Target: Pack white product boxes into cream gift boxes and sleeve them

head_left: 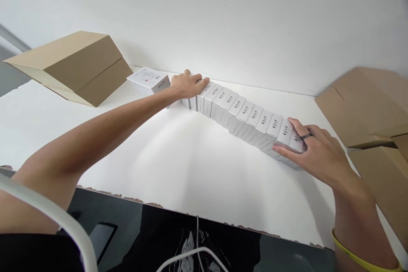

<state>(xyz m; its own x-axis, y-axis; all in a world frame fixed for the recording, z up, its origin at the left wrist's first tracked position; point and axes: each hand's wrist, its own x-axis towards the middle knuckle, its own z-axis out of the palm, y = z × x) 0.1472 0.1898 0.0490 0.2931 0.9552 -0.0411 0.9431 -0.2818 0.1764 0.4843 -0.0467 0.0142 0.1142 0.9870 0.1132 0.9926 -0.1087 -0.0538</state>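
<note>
A long row of small white boxes [242, 114] with dark print stands side by side on the white table [178, 165], running from the back middle toward the right. My left hand [188, 85] presses against the row's far left end, fingers curled over the end boxes. My right hand [310, 148], with a dark ring on one finger, clasps the near right end, thumb in front and fingers on top. The row is squeezed between both hands.
One more white box [149, 79] lies flat just left of the row. A closed brown carton [75, 66] sits at the back left. An open brown carton [369, 106] with its flaps out stands at the right. A white wall runs behind the table.
</note>
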